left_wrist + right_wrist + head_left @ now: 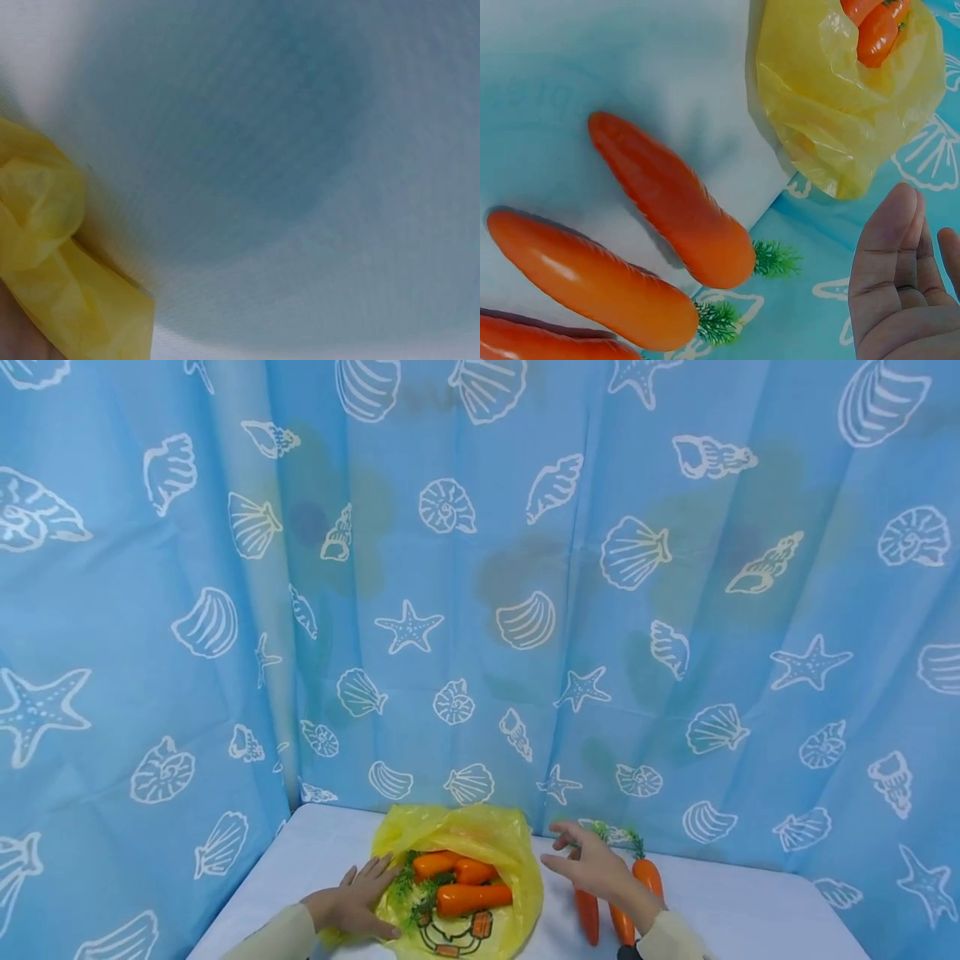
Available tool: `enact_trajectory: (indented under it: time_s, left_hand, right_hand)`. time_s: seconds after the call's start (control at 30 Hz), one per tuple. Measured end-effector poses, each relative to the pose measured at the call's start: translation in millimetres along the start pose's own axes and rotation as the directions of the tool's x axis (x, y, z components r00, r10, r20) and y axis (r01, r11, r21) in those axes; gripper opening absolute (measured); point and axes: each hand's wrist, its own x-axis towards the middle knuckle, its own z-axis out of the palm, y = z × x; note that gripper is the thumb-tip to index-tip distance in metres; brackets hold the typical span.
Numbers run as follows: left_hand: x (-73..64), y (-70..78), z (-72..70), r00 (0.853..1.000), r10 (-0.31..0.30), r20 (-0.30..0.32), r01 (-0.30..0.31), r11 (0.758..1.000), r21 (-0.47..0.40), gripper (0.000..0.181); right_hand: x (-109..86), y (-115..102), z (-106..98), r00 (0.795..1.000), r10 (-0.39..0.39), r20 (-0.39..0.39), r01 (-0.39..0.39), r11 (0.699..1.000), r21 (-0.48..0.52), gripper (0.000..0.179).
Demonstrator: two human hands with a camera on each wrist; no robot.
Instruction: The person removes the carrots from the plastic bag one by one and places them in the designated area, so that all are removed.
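A yellow plastic bag lies on the table with its mouth spread, and several orange carrots with green tops show inside. My left hand rests on the bag's left edge, fingers extended. In the left wrist view only a fold of the yellow bag shows beside a sliver of hand. My right hand is above the table between the bag and three loose carrots, holding nothing. The right wrist view shows its loosely bent fingers apart from the nearest carrot, the middle carrot and the outer carrot.
The white tabletop extends to the right of the loose carrots. A blue curtain printed with white shells and starfish hangs close behind the table and along its left side.
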Motion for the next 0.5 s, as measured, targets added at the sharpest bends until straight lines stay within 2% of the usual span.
enact_trajectory:
  time_s: [0.13,0.23,0.43,0.5]
  left_hand:
    - [-0.7,0.0,1.1,1.0,0.006,0.021,-0.006,1.0,-0.014,0.098]
    - [-0.1,0.9,1.0,1.0,0.01,0.017,-0.01,1.0,-0.013,0.096]
    - [-4.4,9.5,-4.9,0.999,-0.029,0.033,0.03,0.999,-0.023,0.097]
    - [-4.3,10.5,-7.1,1.0,-0.022,0.018,0.022,1.0,-0.022,0.097]
  right_hand:
    - [-3.0,2.2,2.3,0.999,-0.027,0.034,0.026,0.999,0.024,0.067]
    - [-2.5,2.7,3.0,0.999,-0.035,0.028,0.035,0.999,0.013,0.065]
    - [1.6,-0.8,3.7,1.0,-0.019,0.022,0.02,0.999,-0.025,0.066]
    - [2.8,-2.8,3.0,1.0,-0.023,0.022,0.023,1.0,-0.021,0.066]
